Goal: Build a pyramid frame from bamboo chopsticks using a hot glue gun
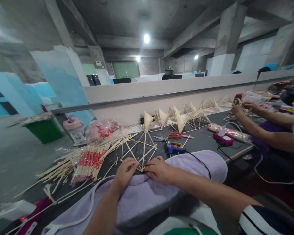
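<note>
A frame of thin wooden sticks [144, 148] stands on the dark table in front of me, its near corner between my two hands. My left hand [125, 172] pinches this corner from the left, fingers bent. From the other side, my right hand [158, 168] has its fingers closed on the same corner. Both hands rest by a lilac cloth [147, 199] at the table's near edge. Just beyond my right hand lie a blue glue gun [175, 149] and scissors with red handles [173, 134]. Wooden sticks in printed plastic wrap [89, 161] lie to the left, with loose ones around them.
Several stick models with twisted fan shapes [178, 120] line the low partition [161, 94]. A co-worker's hands [238, 111] handle a similar piece at right. Magenta power strips [222, 139] and white cables lie about. A green bin [42, 129] stands on the floor at left.
</note>
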The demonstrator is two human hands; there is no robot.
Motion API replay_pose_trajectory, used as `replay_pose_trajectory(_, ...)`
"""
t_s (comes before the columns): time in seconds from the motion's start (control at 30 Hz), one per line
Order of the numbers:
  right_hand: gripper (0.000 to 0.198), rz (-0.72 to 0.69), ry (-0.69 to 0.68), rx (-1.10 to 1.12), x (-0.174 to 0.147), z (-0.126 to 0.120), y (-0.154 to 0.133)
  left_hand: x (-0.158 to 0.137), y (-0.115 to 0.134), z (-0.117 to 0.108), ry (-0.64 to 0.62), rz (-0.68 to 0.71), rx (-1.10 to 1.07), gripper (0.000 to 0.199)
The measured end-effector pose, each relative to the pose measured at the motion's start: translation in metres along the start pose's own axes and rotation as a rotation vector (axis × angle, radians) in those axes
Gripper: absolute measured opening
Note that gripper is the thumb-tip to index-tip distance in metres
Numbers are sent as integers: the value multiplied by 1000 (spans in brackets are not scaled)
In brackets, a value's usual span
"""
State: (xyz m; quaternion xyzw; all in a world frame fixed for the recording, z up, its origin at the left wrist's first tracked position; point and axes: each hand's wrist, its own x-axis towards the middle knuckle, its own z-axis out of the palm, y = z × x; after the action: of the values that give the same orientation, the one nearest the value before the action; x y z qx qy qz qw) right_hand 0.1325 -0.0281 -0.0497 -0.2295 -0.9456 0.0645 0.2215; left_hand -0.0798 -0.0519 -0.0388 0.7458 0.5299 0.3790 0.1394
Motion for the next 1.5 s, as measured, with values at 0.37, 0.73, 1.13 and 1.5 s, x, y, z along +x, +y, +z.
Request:
replay_pose_trajectory(0.37, 53, 641, 81, -324, -38, -40, 89, -1, 4, 2, 120, -329, -449, 36)
replay_pose_trajectory(0.73, 40, 613, 0, -362, -34, -34, 98, 1, 2, 7, 75, -413, -693, 35)
replay_pose_trajectory(1.13, 38, 591, 447, 400, -31, -51, 95, 2, 4, 10, 82, -393, -687, 31)
replay_pose_trajectory(1.5, 12, 327, 220, 559, 10, -21, 42, 3, -3, 8, 201, -360, -612, 31)
